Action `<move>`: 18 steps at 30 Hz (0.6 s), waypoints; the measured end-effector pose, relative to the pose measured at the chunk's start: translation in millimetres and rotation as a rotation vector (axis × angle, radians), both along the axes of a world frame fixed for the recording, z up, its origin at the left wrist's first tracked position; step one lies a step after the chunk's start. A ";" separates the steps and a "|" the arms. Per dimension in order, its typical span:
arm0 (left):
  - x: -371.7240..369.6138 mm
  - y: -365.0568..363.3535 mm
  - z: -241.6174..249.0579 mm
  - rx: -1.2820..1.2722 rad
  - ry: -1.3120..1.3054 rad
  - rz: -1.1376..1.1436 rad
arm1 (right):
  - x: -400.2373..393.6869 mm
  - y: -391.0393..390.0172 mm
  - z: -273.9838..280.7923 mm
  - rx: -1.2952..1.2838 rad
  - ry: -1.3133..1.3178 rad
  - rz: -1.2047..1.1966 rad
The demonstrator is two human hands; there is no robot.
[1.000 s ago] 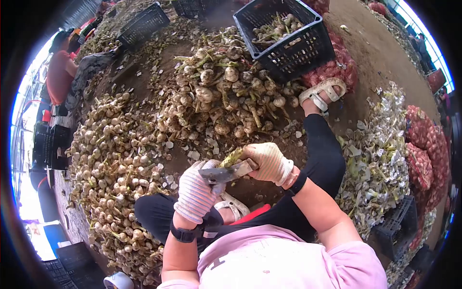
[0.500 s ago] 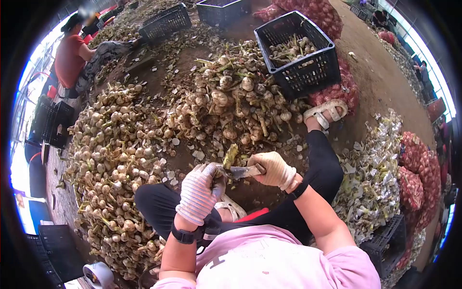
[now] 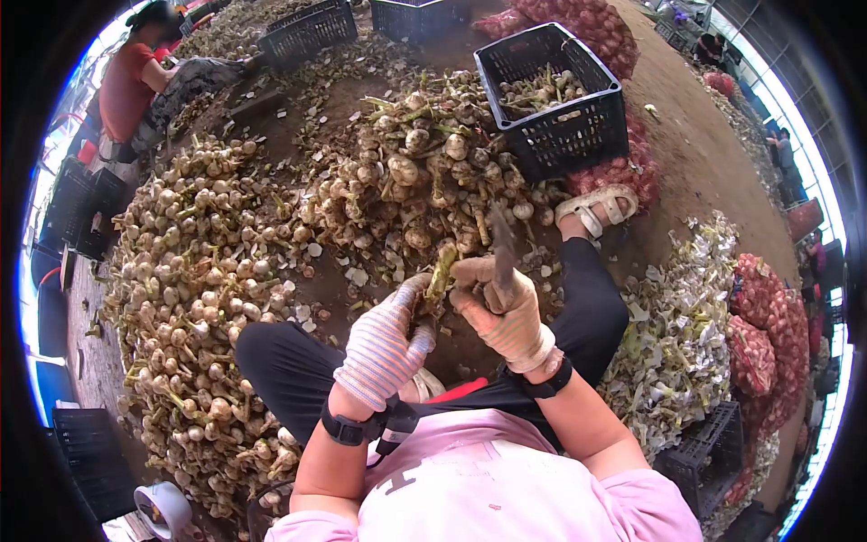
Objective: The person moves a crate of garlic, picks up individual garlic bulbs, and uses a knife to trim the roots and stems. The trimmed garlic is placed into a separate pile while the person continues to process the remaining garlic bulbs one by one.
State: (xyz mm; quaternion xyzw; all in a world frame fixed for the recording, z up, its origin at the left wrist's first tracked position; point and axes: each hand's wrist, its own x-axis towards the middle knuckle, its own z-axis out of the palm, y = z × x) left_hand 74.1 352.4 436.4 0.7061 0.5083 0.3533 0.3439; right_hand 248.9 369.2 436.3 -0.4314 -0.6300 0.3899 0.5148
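My left hand [image 3: 386, 341], in a striped glove, is closed around a garlic bulb [image 3: 428, 305], mostly hidden by the fingers. Its greenish stalk [image 3: 442, 269] points up between my two hands. My right hand [image 3: 502, 312], gloved too, grips a knife [image 3: 502, 237] whose blade points upward, and its fingers are bent beside the stalk. Beyond my hands lies a heap of untrimmed garlic [image 3: 420, 172]. Another large pile of garlic bulbs [image 3: 203, 316] spreads over the ground at the left.
A black crate [image 3: 564, 140] with some garlic stands past the heap. Red net sacks [image 3: 768, 343] and pale peelings [image 3: 677, 352] lie at the right, near another black crate [image 3: 709, 452]. A person in red [image 3: 126, 90] sits at the upper left.
The knife has swung from lying across against the garlic to pointing up. My right hand has turned, and its fingers have come close to the stalk. The view has shifted slightly.
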 end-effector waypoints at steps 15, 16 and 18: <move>-4.3 -10.6 12.1 0.095 0.379 -0.162 | 1.2 1.6 4.1 0.142 -0.296 0.063; -5.7 -10.9 10.7 0.092 0.377 -0.163 | 1.6 1.9 4.0 0.139 -0.298 0.063; -9.7 -11.7 7.2 0.142 0.478 -0.206 | 3.5 1.6 4.8 0.097 -0.437 0.124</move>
